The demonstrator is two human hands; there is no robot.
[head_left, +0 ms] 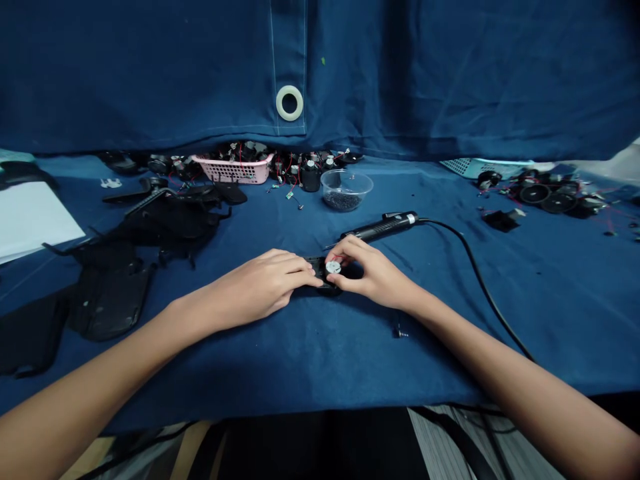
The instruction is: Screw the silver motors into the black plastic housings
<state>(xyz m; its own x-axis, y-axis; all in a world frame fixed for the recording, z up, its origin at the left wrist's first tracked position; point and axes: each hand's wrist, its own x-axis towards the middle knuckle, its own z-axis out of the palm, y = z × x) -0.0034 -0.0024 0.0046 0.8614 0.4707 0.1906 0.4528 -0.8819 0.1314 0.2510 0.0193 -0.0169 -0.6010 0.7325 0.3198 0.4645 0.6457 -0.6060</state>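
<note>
A black plastic housing [314, 262] lies on the blue cloth in front of me. My left hand [270, 280] grips its left side with the fingers over the edge. Between the thumb and fingers of my right hand [363, 270] is a small round whitish part with a red wire, perhaps a motor [333, 267], at the housing's right end. Whether that part sits inside the housing or just above it, I cannot tell. Just beyond my right hand lies a black corded electric screwdriver [380, 228], its tip pointing left.
A clear bowl of small dark screws [345, 193] stands behind the screwdriver. A pink basket [235, 171] and a light-blue basket [480, 167] are at the back among wired parts. Black plastic shells [110, 293] lie left. A tiny metal piece [400, 331] is near my right forearm.
</note>
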